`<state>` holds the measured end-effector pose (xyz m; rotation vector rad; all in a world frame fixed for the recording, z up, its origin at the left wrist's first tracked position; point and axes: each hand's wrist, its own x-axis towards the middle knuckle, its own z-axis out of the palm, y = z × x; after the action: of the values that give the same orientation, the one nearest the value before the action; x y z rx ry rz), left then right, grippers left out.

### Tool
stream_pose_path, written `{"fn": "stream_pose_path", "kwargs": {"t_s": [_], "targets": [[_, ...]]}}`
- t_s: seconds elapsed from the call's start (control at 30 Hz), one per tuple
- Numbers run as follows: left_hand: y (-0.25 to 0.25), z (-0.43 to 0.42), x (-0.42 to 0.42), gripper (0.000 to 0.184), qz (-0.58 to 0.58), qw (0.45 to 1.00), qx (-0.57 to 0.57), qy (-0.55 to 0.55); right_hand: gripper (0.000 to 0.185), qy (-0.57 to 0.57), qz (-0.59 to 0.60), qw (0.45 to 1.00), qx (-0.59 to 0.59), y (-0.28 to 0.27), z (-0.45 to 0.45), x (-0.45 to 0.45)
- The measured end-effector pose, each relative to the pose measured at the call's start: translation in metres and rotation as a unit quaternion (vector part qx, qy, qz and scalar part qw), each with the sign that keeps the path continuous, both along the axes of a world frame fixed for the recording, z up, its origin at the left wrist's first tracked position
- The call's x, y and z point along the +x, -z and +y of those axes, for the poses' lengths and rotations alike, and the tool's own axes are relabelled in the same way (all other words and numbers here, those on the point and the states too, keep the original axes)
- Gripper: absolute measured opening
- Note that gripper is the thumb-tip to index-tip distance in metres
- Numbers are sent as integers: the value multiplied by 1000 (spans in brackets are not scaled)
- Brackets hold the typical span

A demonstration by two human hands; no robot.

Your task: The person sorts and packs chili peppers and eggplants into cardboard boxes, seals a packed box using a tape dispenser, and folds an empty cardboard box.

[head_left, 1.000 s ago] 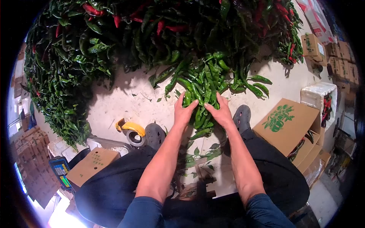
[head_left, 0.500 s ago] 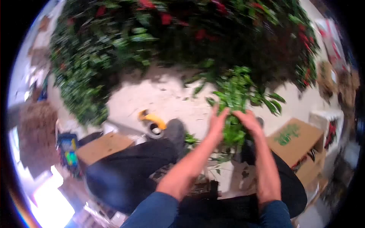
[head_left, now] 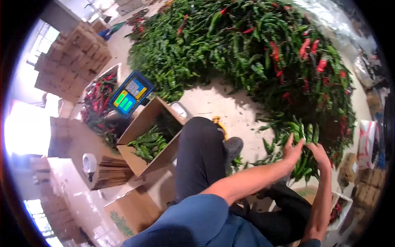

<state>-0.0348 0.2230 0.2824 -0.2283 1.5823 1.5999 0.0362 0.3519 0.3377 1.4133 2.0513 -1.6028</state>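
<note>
My left hand [head_left: 293,152] and my right hand [head_left: 320,156] are side by side at the right, pressed around a bunch of long green peppers [head_left: 305,164]. The peppers stick out above and below my fingers. Just beyond lies a large heap of green peppers [head_left: 230,49] with red ones mixed in. At the left, an open cardboard box [head_left: 142,164] holds green peppers [head_left: 149,144] on its bottom. A blue-framed scale display [head_left: 131,94] stands at that box's far side.
Bent knee [head_left: 199,144] and grey shoe [head_left: 233,149] lie between the hands and the box. A yellow tape dispenser [head_left: 221,125] is partly hidden behind the knee. Red peppers [head_left: 98,96] fill a container at the left. Stacked flat cartons [head_left: 113,171] stand nearby.
The view has swung left, bringing the open box and scale display fully into sight. Both hands still grip the bunch, which has come away from the peppers on the floor.
</note>
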Motion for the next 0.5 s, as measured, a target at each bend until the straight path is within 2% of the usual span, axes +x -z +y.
{"fn": "stream_pose_path", "kwargs": {"t_s": [0.03,0.07,0.1,0.13,0.2,0.27,0.33,0.4,0.47,0.5], "targets": [[-19,-9,-6,76,5,998,60,-26,40,26,-1,997,67,11,10,9],[-42,-23,-16,76,15,998,62,-5,43,19,18,998,59,-50,-33,-14],[-49,-29,-20,75,63,993,93,-23,44,18,17,992,128,-75,-53,-23],[-84,-50,-32,74,63,992,106,-23,38,-33,70,995,70,-75,-46,-21],[-99,-67,-39,71,145,967,194,-83,26,-43,136,987,78,-92,-64,-32],[-122,-92,-54,71,206,960,172,-77,23,-48,202,976,67,-122,-94,-49],[-144,-115,-68,71,265,941,186,-101,22,-95,250,958,101,-140,-111,-63],[-171,-148,-86,72,268,936,207,-98,20,-107,291,945,106,-168,-143,-83],[-179,-165,-104,71,247,903,321,-142,29,-143,328,929,93,-189,-169,-103],[-192,-183,-117,69,287,888,329,-145,31,-138,335,929,79,-200,-185,-115]]}}
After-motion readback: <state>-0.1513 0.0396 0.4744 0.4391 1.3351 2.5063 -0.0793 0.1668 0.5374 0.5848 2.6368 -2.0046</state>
